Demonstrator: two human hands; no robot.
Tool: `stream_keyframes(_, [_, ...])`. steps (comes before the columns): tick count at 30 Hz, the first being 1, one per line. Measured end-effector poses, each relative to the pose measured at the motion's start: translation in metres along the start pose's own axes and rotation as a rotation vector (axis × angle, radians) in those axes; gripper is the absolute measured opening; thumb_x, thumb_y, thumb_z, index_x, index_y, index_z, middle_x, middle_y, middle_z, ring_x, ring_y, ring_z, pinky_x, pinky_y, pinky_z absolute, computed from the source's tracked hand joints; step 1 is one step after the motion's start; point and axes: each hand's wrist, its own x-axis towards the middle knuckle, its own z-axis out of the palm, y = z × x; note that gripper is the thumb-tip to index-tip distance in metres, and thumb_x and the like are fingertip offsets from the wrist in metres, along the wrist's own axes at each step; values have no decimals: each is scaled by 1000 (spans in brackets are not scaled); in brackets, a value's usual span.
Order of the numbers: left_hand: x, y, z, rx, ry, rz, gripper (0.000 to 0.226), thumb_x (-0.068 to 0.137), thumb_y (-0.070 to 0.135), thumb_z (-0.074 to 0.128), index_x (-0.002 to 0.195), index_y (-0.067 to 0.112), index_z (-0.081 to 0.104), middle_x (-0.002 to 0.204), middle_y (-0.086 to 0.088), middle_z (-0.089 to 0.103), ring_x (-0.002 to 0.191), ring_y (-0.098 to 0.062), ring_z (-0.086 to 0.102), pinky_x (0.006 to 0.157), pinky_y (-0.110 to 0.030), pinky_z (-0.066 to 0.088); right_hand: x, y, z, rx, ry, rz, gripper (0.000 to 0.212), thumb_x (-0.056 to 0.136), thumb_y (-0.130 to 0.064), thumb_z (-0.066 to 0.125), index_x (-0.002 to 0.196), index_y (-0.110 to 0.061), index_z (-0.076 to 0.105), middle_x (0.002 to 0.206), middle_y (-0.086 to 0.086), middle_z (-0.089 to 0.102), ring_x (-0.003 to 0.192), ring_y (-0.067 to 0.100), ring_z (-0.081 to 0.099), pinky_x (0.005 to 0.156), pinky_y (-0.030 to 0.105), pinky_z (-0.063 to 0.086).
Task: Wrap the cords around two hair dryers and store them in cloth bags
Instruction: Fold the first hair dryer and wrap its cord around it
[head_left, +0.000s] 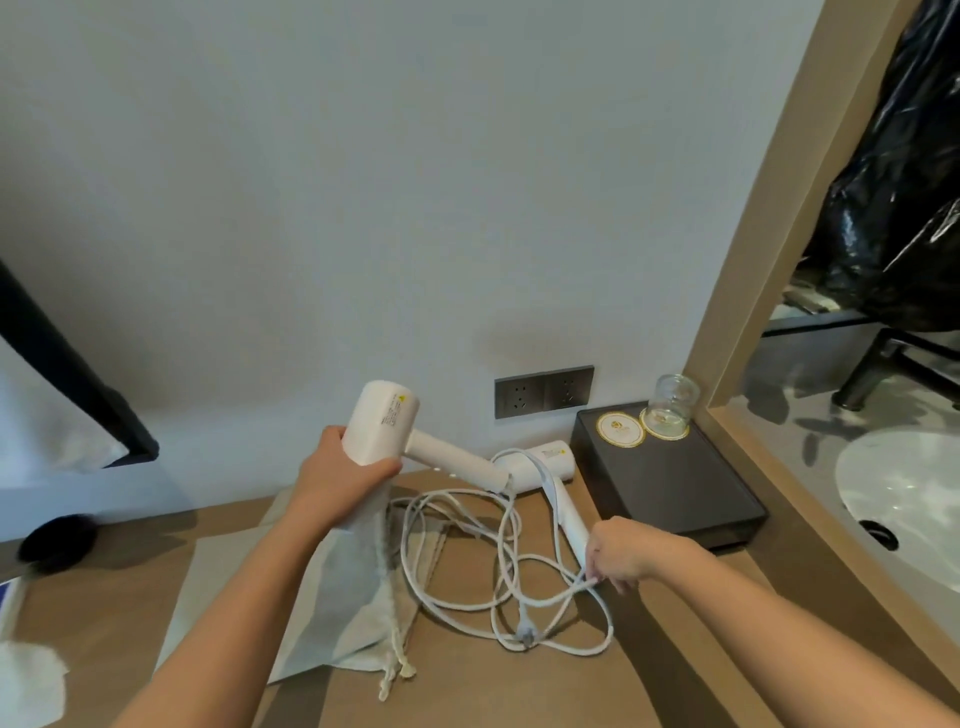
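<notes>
Left hand (340, 478) grip clamped on body of first hair dryer (382, 423), held above the counter (649, 649), handle pointing right. Right hand (621, 553) grip pinched on white cord (467, 605) near the handle end of second hair dryer (558, 488), which lies on the counter just beside black tray (675, 488). Cords sprawl in loose tangled loops between the hands, plug (525, 635) resting on counter. Cloth bags (358, 597) lie flat under left forearm, drawstrings trailing. Glass (670, 402) on a coaster on the tray; wall sockets (543, 391) behind.
</notes>
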Motion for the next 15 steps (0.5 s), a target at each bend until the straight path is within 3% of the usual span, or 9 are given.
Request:
stream_keyframes(1, [1, 1, -2, 4, 9, 20, 72, 66, 43, 77, 123, 17, 41, 108, -6, 54, 93, -27, 54, 73, -36, 47, -2, -1, -3, 55, 0, -16, 33, 95, -7, 47, 124, -4, 64, 101, 14, 68, 67, 15, 62, 58, 19, 52])
stream_keyframes(2, [1, 2, -4, 18, 18, 48, 69, 70, 38, 77, 125, 18, 41, 108, -5, 53, 93, -26, 54, 72, -35, 45, -2, -3, -9, 75, 45, -52, 39, 96, -6, 42, 130, -9, 60, 114, 14, 66, 75, 14, 61, 63, 20, 51])
stream_keyframes(4, [-1, 8, -9, 42, 29, 120, 66, 72, 34, 77, 126, 21, 41, 107, -3, 54, 92, -25, 54, 68, -33, 42, -4, -9, -22, 95, 262, -134, 43, 97, -15, 40, 138, -23, 53, 129, 5, 59, 101, 16, 59, 86, 30, 51])
stream_keyframes(6, [-3, 13, -12, 45, 27, 185, 64, 71, 34, 77, 124, 25, 43, 106, -2, 57, 91, -23, 55, 64, -31, 41, -8, -22, -38, 237, 414, -265, 48, 95, -24, 50, 142, -27, 44, 124, 0, 57, 107, 16, 56, 94, 35, 49])
stream_keyframes(8, [-5, 19, -13, 39, 17, 223, 62, 70, 36, 77, 123, 28, 44, 106, 0, 58, 91, -21, 56, 62, -29, 41, -11, -40, -53, 294, 397, -405, 57, 93, -32, 58, 146, -27, 37, 126, -2, 55, 113, 14, 54, 98, 33, 46])
stream_keyframes(11, [-7, 25, -15, -3, -22, 254, 60, 68, 39, 76, 120, 33, 45, 105, 5, 59, 91, -15, 58, 63, -28, 44, -15, -65, -65, 267, 319, -502, 48, 91, -45, 59, 133, -27, 46, 114, -6, 59, 100, 13, 59, 88, 34, 50])
stream_keyframes(15, [-10, 28, -20, -13, -139, 250, 62, 61, 51, 71, 114, 35, 44, 103, 10, 57, 91, -8, 57, 65, -27, 46, -14, -71, -65, 234, 338, -522, 34, 94, -46, 55, 115, -19, 52, 102, 0, 60, 87, 16, 62, 80, 37, 54])
